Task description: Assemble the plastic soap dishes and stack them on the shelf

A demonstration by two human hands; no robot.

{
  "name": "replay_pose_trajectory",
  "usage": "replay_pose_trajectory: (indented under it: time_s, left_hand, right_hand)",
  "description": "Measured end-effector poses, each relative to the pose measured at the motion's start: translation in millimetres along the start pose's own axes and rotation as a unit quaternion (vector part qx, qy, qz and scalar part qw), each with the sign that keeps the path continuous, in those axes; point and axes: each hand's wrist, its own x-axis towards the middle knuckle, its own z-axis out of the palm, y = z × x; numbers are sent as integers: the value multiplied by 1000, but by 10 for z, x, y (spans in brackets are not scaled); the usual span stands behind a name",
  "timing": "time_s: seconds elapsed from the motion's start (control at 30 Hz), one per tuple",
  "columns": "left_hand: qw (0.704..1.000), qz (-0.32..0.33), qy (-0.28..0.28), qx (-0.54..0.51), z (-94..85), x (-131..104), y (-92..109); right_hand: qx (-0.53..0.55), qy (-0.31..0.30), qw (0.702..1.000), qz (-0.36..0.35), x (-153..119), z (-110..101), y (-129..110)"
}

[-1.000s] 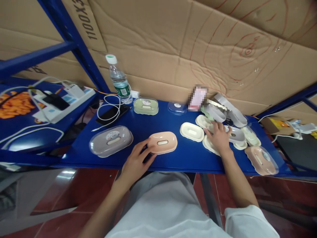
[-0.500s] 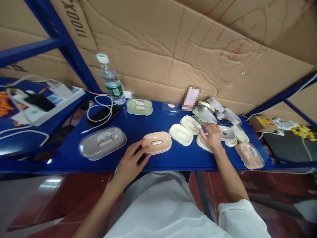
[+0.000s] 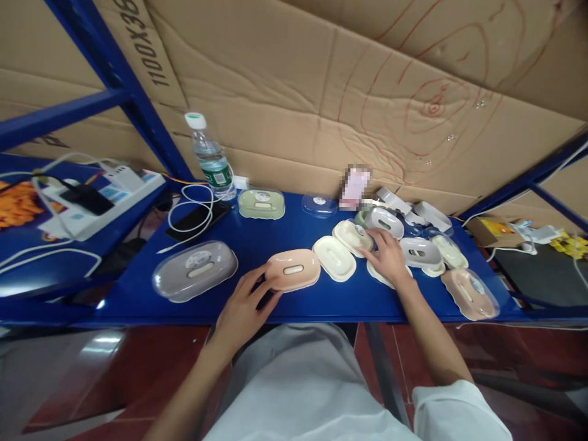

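My left hand [image 3: 248, 303] grips the left end of a peach oval soap dish [image 3: 301, 260], thumb at its near edge. The dish lies on the table, and a pale slot shows in its middle. My right hand [image 3: 388, 257] holds the near right side of a clear lid [image 3: 357, 230] with a round sticker, over a cream oval piece. Beside that lies a cream oval tray [image 3: 335, 258]. Another cream piece [image 3: 379, 275] is partly hidden under my right hand. A grey slotted dish [image 3: 420, 252] sits just right of my fingers.
Lidded dishes in grey [image 3: 195, 272], green [image 3: 261, 204] and peach [image 3: 471, 294] stand around the blue table [image 3: 275, 309]. A clear lid [image 3: 318, 205] lies at the back. A water bottle [image 3: 214, 162] and white cable [image 3: 184, 220] are back left; loose grey parts [image 3: 432, 215] are back right.
The clear lid in my right hand has gone from tilted to lying over the cream piece. My left hand stays at the peach dish. The view has shifted slightly.
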Motion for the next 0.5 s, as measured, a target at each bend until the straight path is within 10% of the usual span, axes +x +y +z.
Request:
replay_pose_trajectory:
  time_s: [0.33,0.5]
  left_hand:
    - [1000,-15,-16,-18,-2,-22,-7]
    - [997,-48,-8,-67,-33,-32,-23]
  right_hand:
    - [150,-4,989,10,47,-36,-11]
    - [228,3,967,-116,92,-117,-403]
